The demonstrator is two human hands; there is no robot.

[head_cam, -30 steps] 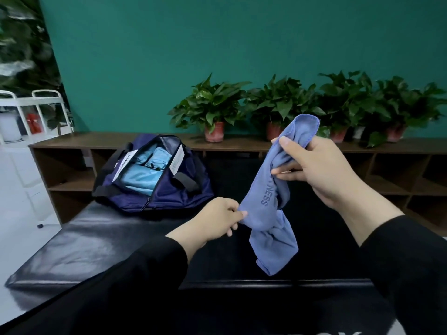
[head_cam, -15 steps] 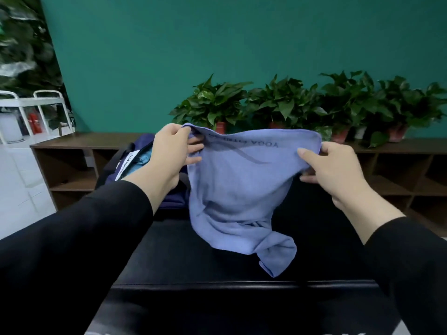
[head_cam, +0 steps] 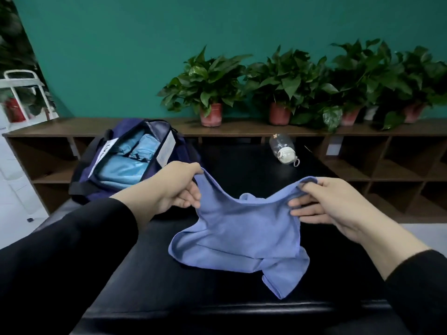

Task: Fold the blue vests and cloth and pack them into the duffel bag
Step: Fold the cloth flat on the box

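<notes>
Risk: blue cloth (head_cam: 244,235) sags slack between the two pinched top corners and its lower part is bunched on the surface near the front edge, so a fold now likely traps creases. Left hand (head_cam: 177,189) and right hand (head_cam: 321,206) each pinch a corner. Matte periwinkle, limp. Duffel bag (head_cam: 130,160) sits open at back-left corner.

The black padded bench (head_cam: 150,281) bears the open duffel bag (head_cam: 135,163); a water bottle (head_cam: 283,147); the cloth's (head_cam: 242,235) lower part.

Duffel bag (head_cam: 135,163) label print (white tag) illegible; rightmost plant (head_cam: 420,76) cropped.
</notes>
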